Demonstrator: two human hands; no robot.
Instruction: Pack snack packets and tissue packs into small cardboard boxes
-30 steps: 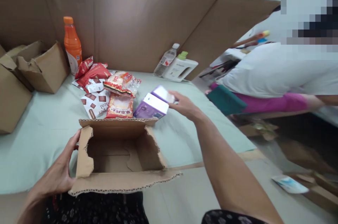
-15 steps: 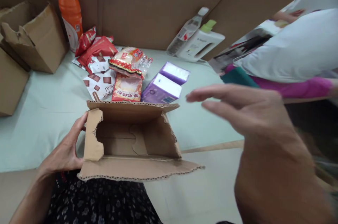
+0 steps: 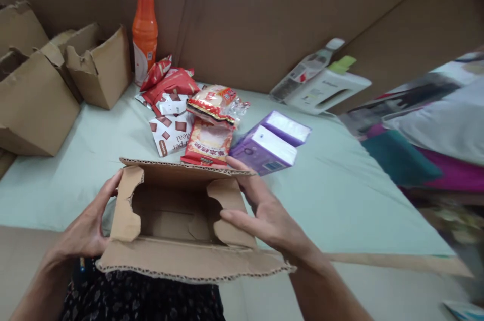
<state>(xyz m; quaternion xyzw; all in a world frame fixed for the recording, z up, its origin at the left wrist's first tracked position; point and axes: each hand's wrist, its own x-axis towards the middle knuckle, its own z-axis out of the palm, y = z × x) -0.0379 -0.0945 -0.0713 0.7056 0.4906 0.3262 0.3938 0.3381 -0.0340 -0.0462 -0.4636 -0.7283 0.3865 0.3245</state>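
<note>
Standing across the top of the frame is a big brown cardboard wall [image 3: 234,23]. Below it, a table [image 3: 321,200] with a pale green cloth fills the middle. At the right edge is part of a blurry person [image 3: 449,119] in a light top. A brown box [image 3: 36,109] stands at the upper left, with a smaller brown box [image 3: 108,69] just beside it. An orange bottle [image 3: 145,28] stands upright next to that. At the upper right, a white jug [image 3: 328,90] with a green cap and a clear bottle [image 3: 304,74] look tipped, side by side. Food packets [image 3: 209,142], red, white and cream, are heaped in the middle, and two purple packs [image 3: 257,152] sit just right of them.

The held box [image 3: 174,180] is at the lower middle, plain brown and open on top. Its near flap [image 3: 189,260] spreads toward the bottom, with a wavy, rough edge. Its far flap [image 3: 185,166] is in the way, just in front of the packets. The end flaps [image 3: 126,205] are smaller and have curvy cuts. The left hand [image 3: 88,222] grips the left end, and the right hand [image 3: 264,212] grips the right end, thumb on the flap.
</note>
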